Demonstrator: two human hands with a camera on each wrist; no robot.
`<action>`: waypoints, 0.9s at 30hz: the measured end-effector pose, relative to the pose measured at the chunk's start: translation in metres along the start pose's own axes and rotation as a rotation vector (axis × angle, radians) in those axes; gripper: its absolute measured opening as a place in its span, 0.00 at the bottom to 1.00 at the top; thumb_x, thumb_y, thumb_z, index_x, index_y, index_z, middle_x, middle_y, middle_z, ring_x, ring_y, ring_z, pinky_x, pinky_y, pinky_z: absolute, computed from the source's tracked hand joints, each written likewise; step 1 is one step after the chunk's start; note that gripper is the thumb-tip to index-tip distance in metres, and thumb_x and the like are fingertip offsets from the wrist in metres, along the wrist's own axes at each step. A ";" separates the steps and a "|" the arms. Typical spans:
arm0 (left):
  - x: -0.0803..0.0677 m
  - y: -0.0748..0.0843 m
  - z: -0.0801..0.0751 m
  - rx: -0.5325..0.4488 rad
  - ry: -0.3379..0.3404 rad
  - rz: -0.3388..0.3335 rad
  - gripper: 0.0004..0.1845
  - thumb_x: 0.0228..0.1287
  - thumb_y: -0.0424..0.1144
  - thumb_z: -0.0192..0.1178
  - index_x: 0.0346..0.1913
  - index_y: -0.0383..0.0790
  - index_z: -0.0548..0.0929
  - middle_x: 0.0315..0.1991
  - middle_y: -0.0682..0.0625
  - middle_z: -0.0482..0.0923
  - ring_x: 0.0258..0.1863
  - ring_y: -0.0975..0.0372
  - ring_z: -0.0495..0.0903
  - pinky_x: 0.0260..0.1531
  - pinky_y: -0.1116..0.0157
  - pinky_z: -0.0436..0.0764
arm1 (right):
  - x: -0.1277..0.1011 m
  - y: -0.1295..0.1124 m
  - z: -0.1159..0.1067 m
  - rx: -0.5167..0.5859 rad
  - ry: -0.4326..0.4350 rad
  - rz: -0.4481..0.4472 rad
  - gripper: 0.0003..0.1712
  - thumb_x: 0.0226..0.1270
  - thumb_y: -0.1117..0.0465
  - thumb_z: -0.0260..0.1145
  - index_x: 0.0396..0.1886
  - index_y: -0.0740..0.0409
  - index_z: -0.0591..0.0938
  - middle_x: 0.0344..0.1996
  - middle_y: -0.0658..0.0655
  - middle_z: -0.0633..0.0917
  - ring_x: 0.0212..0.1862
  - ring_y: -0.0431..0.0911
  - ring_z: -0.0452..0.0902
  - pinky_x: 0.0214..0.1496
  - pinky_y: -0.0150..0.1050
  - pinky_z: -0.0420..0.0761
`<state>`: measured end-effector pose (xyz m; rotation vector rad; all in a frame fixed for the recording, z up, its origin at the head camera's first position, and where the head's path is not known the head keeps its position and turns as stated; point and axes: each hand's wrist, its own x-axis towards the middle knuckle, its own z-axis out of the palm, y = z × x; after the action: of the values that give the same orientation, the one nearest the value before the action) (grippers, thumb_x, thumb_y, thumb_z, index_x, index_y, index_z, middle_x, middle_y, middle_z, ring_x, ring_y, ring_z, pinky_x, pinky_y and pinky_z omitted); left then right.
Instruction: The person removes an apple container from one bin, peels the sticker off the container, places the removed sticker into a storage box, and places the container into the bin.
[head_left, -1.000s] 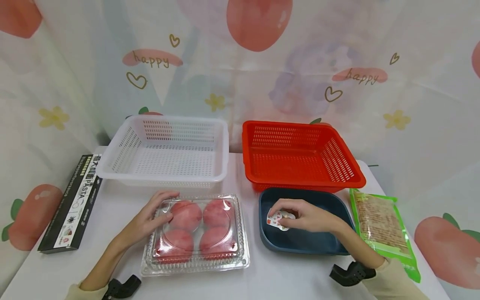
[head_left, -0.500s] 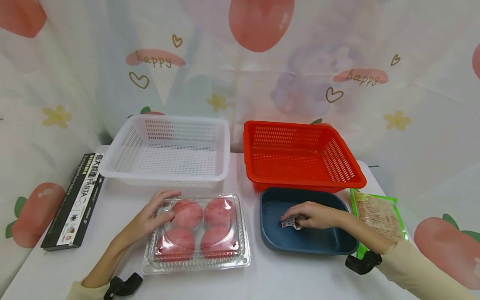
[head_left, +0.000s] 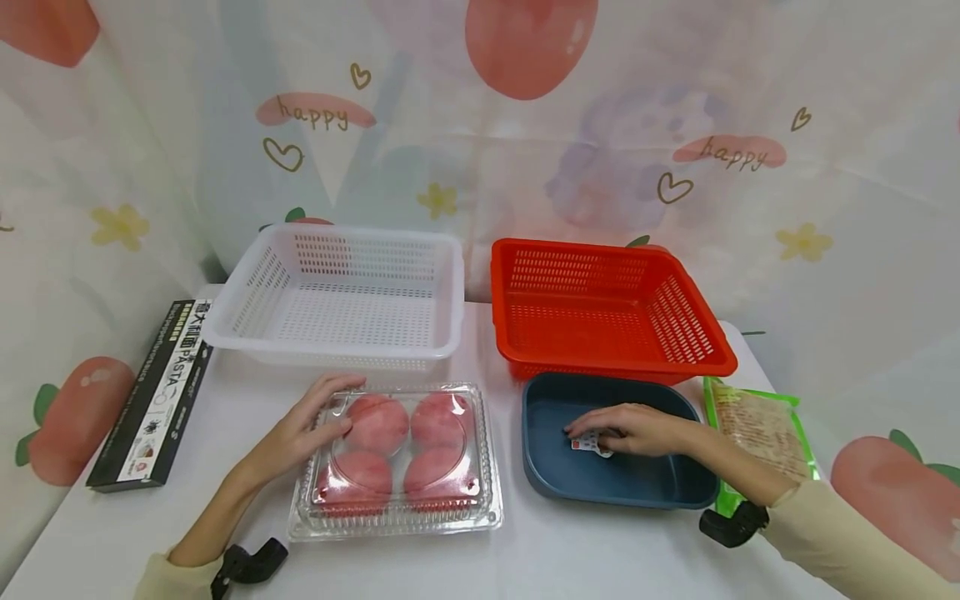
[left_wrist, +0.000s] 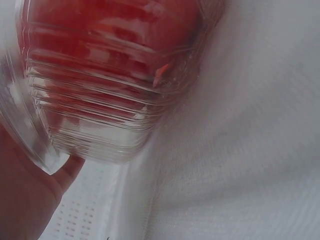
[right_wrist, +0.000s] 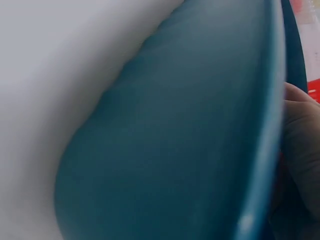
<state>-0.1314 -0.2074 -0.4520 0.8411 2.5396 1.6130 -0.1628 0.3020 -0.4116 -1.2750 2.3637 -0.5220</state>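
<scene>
My left hand [head_left: 296,437] rests on the back left corner of a clear plastic fruit box [head_left: 397,527]. Its thumb lies on the lid, and its fingers reach along the far edge. Several round red fruits [head_left: 378,425] sit inside under the lid. The left wrist view shows the ribbed side of the box and a fingertip below its rim. On the right, my right hand [head_left: 637,429] is inside a dark blue tub [head_left: 551,483] and pinches a small white packet with red print [head_left: 587,444]. Fingers cover most of that packet; its kind is unclear. The tub's wall fills most of the right wrist view.
Behind the fruit box stands a white slotted basket [head_left: 337,342]. A red slotted basket [head_left: 611,362] stands behind the tub. A long black pasta box [head_left: 153,400] lies at left. A green-edged bag with brown contents [head_left: 757,429] lies at right, partly under my right forearm.
My right hand and the small packet have shifted slightly right within the blue tub, and the forearm now lies over the green-edged bag. My left hand has stayed on the fruit box.
</scene>
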 end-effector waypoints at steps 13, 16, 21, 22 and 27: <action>0.000 -0.002 0.000 -0.004 0.002 -0.017 0.28 0.68 0.33 0.55 0.69 0.50 0.66 0.66 0.52 0.65 0.62 0.62 0.67 0.59 0.62 0.70 | 0.000 -0.004 0.006 -0.141 0.006 0.017 0.24 0.66 0.69 0.61 0.61 0.48 0.79 0.64 0.55 0.77 0.60 0.48 0.78 0.56 0.42 0.81; 0.000 -0.002 0.000 -0.005 0.003 -0.017 0.28 0.68 0.33 0.55 0.69 0.50 0.66 0.66 0.52 0.65 0.62 0.60 0.67 0.59 0.64 0.70 | 0.001 -0.005 0.008 -0.177 0.018 0.009 0.23 0.66 0.68 0.61 0.59 0.47 0.79 0.65 0.57 0.76 0.54 0.45 0.80 0.51 0.39 0.83; 0.000 -0.002 0.000 -0.007 0.000 -0.023 0.28 0.68 0.33 0.55 0.70 0.51 0.66 0.66 0.52 0.65 0.62 0.60 0.67 0.59 0.61 0.70 | 0.001 -0.004 0.012 -0.209 0.038 0.027 0.20 0.67 0.65 0.63 0.57 0.45 0.78 0.64 0.59 0.74 0.44 0.41 0.80 0.46 0.35 0.84; 0.000 -0.002 0.000 -0.006 0.000 -0.023 0.28 0.68 0.33 0.55 0.70 0.51 0.66 0.66 0.52 0.65 0.62 0.60 0.67 0.59 0.60 0.71 | 0.001 -0.004 0.012 -0.212 0.039 0.039 0.20 0.67 0.64 0.63 0.57 0.45 0.78 0.64 0.59 0.74 0.43 0.40 0.79 0.45 0.35 0.84; 0.000 -0.002 0.001 -0.003 -0.001 -0.020 0.28 0.68 0.33 0.55 0.70 0.49 0.66 0.66 0.53 0.65 0.60 0.61 0.67 0.57 0.58 0.71 | 0.000 -0.004 0.014 -0.202 0.043 0.087 0.16 0.67 0.63 0.64 0.52 0.42 0.78 0.65 0.58 0.73 0.41 0.38 0.78 0.45 0.34 0.84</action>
<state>-0.1323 -0.2075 -0.4540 0.8139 2.5357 1.6103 -0.1530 0.2981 -0.4217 -1.2484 2.5473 -0.2929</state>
